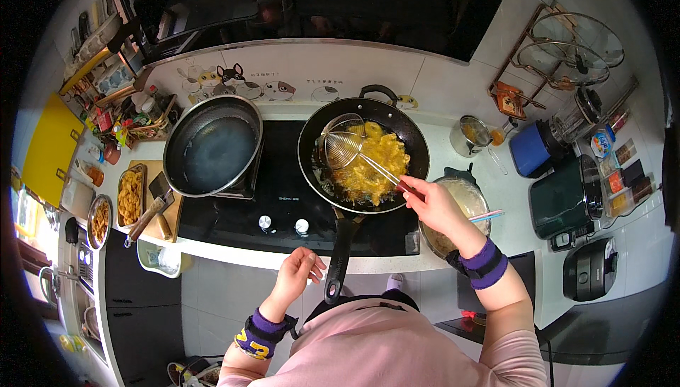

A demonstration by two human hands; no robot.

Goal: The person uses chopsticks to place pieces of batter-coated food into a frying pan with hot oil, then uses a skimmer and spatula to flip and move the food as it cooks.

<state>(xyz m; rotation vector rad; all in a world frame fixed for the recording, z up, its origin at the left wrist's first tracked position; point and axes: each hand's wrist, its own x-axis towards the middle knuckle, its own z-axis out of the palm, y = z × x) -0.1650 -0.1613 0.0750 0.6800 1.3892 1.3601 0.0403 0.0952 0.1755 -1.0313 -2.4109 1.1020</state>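
Observation:
My right hand (430, 203) grips the dark red handle of a wire skimmer (341, 145), whose basket rests over the left part of a black wok (308, 174). Golden battered pieces (385, 169) fry in bubbling oil in the wok. My left hand (302, 270) is held with loosely curled fingers just left of the wok's long black handle (340, 259), holding nothing. Partly under my right forearm, a metal bowl of pale batter (467, 195) has pink and blue sticks across its rim.
Left of the wok, a second pan (219, 148) holds clear liquid. A tray of fried pieces (130, 195), a spatula (159, 185) and a bowl of browned food (99, 222) lie farther left. A strainer pot (470, 133), a blue-based blender (531, 148) and a black cooker (589, 269) stand right.

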